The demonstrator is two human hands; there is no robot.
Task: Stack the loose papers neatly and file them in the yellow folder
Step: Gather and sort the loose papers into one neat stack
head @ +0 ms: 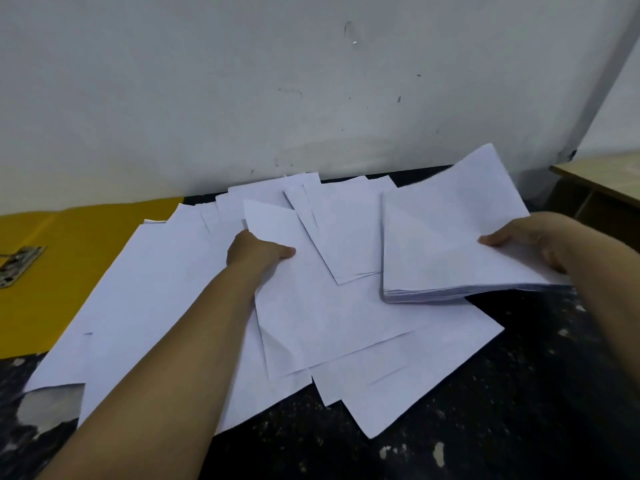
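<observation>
Several loose white papers [149, 299] lie spread and overlapping across a dark speckled table [502, 410]. My left hand [256, 252] pinches the upper left part of one sheet [322, 306], whose edge curls up off the pile. My right hand [533, 240] grips a gathered stack of papers [446, 237] by its right edge, thumb on top, held tilted a little above the table. The open yellow folder [65, 268] lies flat at the left, partly under the loose sheets, with its metal clip [19, 263] showing.
A white wall [277, 98] rises right behind the table's far edge. A wooden desk [599, 181] stands at the far right. A torn or curled paper corner [52, 405] sits at the near left.
</observation>
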